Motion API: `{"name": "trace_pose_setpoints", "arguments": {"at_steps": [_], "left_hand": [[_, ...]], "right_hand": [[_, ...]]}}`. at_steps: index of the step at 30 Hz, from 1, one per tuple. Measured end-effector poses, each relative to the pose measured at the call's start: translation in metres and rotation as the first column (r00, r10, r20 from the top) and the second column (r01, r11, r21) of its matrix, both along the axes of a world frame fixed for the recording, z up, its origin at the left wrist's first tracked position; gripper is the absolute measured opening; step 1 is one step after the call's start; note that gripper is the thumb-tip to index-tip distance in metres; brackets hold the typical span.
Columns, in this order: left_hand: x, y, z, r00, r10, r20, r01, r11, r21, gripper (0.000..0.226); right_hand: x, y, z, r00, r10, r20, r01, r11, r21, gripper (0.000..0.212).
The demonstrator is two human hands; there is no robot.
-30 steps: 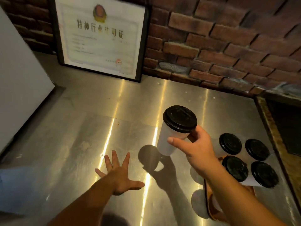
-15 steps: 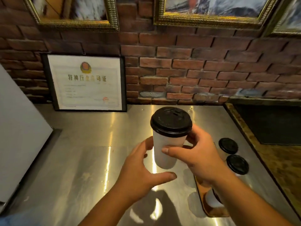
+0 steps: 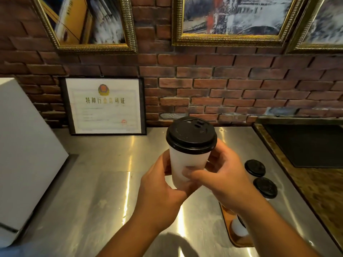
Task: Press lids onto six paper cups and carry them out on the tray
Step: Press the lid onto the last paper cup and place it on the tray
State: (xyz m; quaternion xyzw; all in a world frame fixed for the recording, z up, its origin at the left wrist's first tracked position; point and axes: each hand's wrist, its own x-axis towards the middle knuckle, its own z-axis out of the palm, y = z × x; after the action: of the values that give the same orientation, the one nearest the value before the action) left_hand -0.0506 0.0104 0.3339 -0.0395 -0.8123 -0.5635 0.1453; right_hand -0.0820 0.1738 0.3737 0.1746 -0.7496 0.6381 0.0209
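A white paper cup (image 3: 187,160) with a black lid (image 3: 191,135) is held upright in the air over the steel counter (image 3: 104,182). My left hand (image 3: 163,190) wraps its lower left side and my right hand (image 3: 220,177) grips it from the right, thumb across the front. Low on the right, a brown wooden tray (image 3: 239,240) lies on the counter. Two lidded cups (image 3: 255,168) (image 3: 265,188) show beyond my right wrist, and my right forearm hides the other cups standing on the tray.
A white appliance (image 3: 24,156) stands at the left. A framed certificate (image 3: 104,106) leans against the brick wall (image 3: 222,86), with gold-framed pictures (image 3: 230,19) above. At the right lies a dark mat (image 3: 308,145) on a brown stone surface.
My left hand rose from flat on the counter and now grips the cup together with my right hand. The cup came up toward my chest, and my head lifted to show more wall.
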Motion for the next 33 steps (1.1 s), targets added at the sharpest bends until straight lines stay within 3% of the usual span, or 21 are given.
{"name": "trace_pose_setpoints", "arguments": {"at_steps": [10, 15, 17, 21, 33], "left_hand": [[0.011, 0.013, 0.004, 0.998, 0.061, -0.019, -0.062, 0.998, -0.031, 0.072], [0.015, 0.016, 0.01, 0.997, 0.058, -0.049, -0.06, 0.997, -0.05, 0.069], [0.017, 0.018, 0.012, 0.996, 0.062, -0.058, -0.065, 0.997, -0.046, 0.066], [0.019, 0.02, 0.012, 0.994, 0.072, -0.086, -0.078, 0.995, -0.066, 0.081], [0.023, 0.022, 0.016, 0.99, 0.076, -0.115, -0.082, 0.995, -0.054, 0.072]], "right_hand": [[0.012, 0.001, -0.003, 0.999, -0.05, -0.014, 0.049, 0.998, -0.039, 0.086], [0.016, 0.004, 0.002, 1.0, 0.002, 0.005, -0.002, 0.997, -0.08, 0.079], [0.016, 0.005, 0.002, 1.0, -0.012, 0.011, 0.013, 0.996, -0.09, 0.083], [0.018, 0.005, 0.001, 1.0, -0.018, 0.015, 0.019, 0.997, -0.075, 0.086], [0.023, 0.01, 0.003, 0.999, -0.035, -0.029, 0.033, 0.997, -0.07, 0.092]]}}
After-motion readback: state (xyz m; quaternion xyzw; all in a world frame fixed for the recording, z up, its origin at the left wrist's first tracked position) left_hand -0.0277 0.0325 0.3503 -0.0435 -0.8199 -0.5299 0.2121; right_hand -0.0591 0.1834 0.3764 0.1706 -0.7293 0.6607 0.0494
